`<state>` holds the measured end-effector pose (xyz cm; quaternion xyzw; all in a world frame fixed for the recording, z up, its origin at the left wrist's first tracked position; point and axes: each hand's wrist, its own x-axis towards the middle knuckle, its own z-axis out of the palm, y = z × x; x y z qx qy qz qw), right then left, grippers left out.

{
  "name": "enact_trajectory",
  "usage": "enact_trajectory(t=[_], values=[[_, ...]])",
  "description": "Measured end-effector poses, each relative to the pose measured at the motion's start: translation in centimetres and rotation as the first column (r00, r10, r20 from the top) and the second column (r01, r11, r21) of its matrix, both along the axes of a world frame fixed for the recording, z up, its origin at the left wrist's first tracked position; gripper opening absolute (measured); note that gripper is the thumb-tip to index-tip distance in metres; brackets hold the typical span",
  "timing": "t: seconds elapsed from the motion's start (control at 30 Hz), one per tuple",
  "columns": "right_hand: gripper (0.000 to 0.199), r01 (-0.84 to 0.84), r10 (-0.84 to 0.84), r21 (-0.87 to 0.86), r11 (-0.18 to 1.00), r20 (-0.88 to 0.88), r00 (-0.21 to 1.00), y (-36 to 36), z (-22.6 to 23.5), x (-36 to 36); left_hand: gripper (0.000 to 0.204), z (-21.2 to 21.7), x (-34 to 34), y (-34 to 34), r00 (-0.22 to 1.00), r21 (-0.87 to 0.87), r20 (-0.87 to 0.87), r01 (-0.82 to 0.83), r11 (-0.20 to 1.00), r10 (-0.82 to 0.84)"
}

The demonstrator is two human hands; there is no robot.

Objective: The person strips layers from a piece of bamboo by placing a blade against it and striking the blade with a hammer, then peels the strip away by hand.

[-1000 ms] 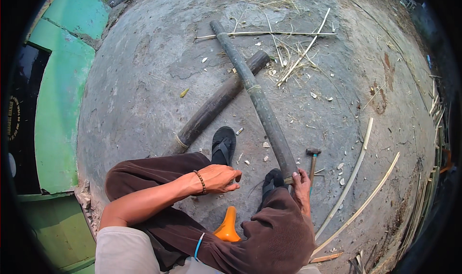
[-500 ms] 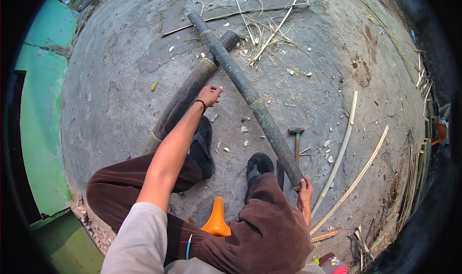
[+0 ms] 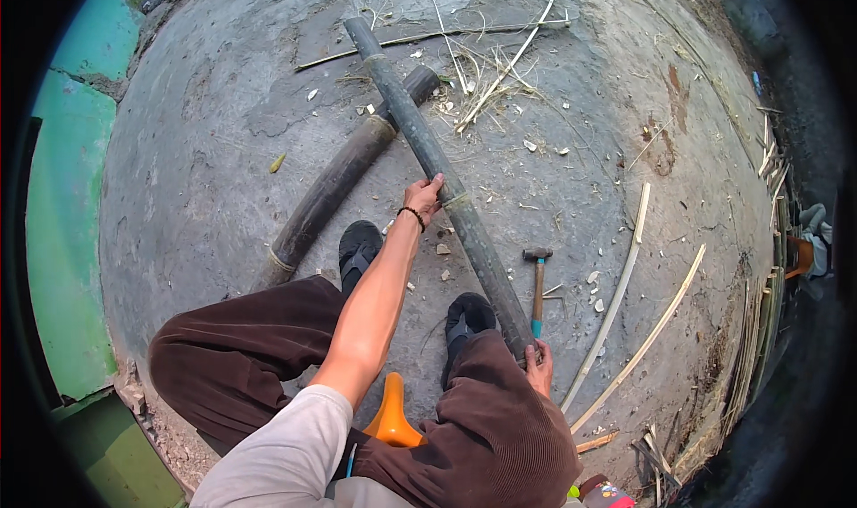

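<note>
A long, dark grey-green bamboo pole [image 3: 486, 258] slants from the far left toward my right knee. Its far part rests across a thicker, darker bamboo log [image 3: 330, 191] lying on the ground. My left hand [image 3: 423, 199], a beaded bracelet at its wrist, is closed on the pole's left side, just beyond the middle joint; some of its fingers are hidden under the pole. At the near end, beside my knee, my right hand [image 3: 540, 370] grips the pole. A hammer [image 3: 538, 285] with a brown and teal handle lies just right of the pole.
Two pale, split bamboo strips [image 3: 617, 298] lie at the right. Thin sticks and fibres [image 3: 500, 84] are scattered on the concrete ground [image 3: 214, 142] at the far side. Between my legs stands an orange plastic piece [image 3: 393, 419]. Green panels [image 3: 71, 240] line the left; more strips [image 3: 750, 338] pile up far right.
My left hand has moved right, from above the thick log onto the pole, and has taken hold of it. My right hand stays at the pole's near end.
</note>
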<state>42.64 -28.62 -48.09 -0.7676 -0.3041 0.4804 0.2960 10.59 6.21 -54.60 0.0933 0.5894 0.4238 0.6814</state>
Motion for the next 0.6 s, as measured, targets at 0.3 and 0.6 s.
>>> enact_trajectory(t=[0.3, 0.6], values=[[0.051, -0.203, 0.057, 0.329, 0.922, 0.403, 0.913, 9.7, 1.4, 1.2, 0.026, 22.2, -0.5, 3.5, 0.997, 0.587, -0.07, 0.06, 0.808, -0.023], [0.05, -0.393, 0.121, 0.697, 0.6, 0.406, 0.906, 28.5, 35.3, 0.1, 0.023, 43.2, 2.2, 2.3, 0.784, 0.835, -0.456, 0.214, 0.506, 0.422]])
